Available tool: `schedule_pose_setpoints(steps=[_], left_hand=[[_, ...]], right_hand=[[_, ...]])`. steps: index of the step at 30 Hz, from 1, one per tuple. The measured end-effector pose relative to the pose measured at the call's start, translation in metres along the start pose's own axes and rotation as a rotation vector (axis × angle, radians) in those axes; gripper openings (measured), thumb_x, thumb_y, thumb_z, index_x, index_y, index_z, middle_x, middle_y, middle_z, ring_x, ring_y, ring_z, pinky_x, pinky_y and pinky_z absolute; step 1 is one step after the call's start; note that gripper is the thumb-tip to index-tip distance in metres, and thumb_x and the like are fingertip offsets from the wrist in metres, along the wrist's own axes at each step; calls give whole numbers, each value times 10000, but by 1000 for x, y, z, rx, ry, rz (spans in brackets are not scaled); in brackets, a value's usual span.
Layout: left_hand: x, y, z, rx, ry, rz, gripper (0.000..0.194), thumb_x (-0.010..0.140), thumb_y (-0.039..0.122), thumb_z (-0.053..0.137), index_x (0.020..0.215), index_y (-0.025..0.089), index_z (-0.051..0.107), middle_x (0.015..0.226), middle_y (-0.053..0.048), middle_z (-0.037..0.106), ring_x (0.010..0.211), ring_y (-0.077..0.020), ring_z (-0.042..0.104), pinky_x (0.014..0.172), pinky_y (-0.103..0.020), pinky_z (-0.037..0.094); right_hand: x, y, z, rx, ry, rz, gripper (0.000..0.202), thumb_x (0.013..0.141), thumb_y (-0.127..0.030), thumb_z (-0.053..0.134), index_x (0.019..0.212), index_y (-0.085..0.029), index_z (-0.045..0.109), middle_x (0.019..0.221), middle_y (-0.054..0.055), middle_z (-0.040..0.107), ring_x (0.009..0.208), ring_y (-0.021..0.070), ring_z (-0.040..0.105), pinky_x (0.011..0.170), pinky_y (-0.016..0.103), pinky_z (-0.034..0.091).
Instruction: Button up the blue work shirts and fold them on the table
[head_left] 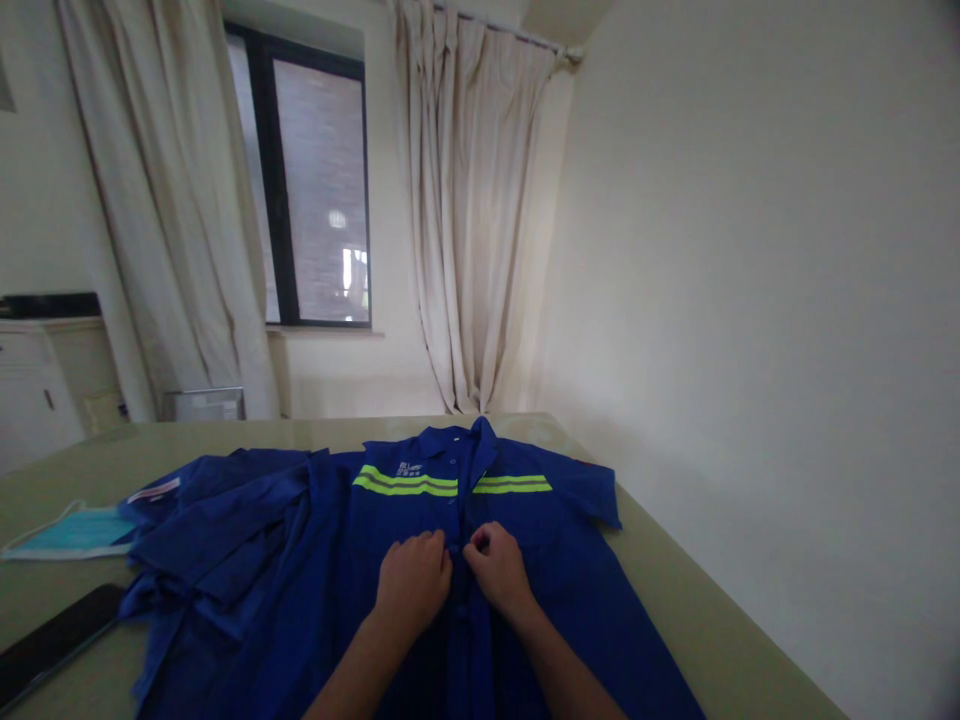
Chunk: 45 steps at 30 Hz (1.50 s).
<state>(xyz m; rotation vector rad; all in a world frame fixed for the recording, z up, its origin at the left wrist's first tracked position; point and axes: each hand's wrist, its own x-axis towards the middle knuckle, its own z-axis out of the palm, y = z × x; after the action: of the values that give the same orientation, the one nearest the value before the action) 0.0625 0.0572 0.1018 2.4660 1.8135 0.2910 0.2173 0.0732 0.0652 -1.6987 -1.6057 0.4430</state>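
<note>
A blue work shirt (585,580) with a collar and a yellow-green reflective stripe across the chest lies spread out, front side up. Both hands are at its front opening, below the stripe. My left hand (417,575) is closed with curled fingers on the left front panel, by the opening's edge. Just across the opening, my right hand (497,565) pinches the right front edge between thumb and fingers. A button is too small to make out under the fingertips. Printed white lettering shows on the chest above the stripe.
A crumpled blue garment (225,540) lies left of the shirt on the greenish table (720,620). A light-blue face mask (71,532) and a dark phone-like object (60,640) are at the far left. Behind stand curtains (480,200) and a window (322,190); a wall runs along the right.
</note>
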Motion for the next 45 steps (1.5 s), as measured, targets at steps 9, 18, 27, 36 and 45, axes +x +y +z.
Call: schedule_pose_setpoints(steps=[9,18,27,36,45], left_hand=[[24,-15,41,-359,60,108,163,958,192,465,949,230,623,1010,-26,666,951,-197,618,829,-319,402],[20,-15,41,-406,52,138,261,990,130,340,1005,228,582,1034,-46,684,950,-201,620,839,-337,394],[25,-18,46,-529,66,124,173,955,148,448,967,233,598,979,-23,692,926,-196,626,822,-310,424],[21,-14,40,-557,91,35,142,919,188,489,953,225,622,932,-27,703,912,-202,649,790,-304,443],[21,-14,40,-605,121,108,188,954,205,435,942,225,621,918,-39,698,891,-199,652,811,-314,455]], right_hand=[[-2,2,3,178,-5,-73,103,806,-140,576,776,-207,648,826,9,661,711,153,623,672,236,457],[-1,3,0,189,-79,-55,44,771,-199,683,805,-202,710,843,1,660,624,122,586,598,229,438],[7,11,-6,296,-146,-52,87,734,-188,644,785,-173,712,803,3,669,599,117,572,567,225,422],[2,6,-7,278,-103,-139,66,769,-190,651,789,-191,714,805,-1,647,642,123,565,608,225,434],[3,3,-7,281,-114,-124,160,846,-227,585,760,-187,714,779,5,631,653,135,573,616,238,422]])
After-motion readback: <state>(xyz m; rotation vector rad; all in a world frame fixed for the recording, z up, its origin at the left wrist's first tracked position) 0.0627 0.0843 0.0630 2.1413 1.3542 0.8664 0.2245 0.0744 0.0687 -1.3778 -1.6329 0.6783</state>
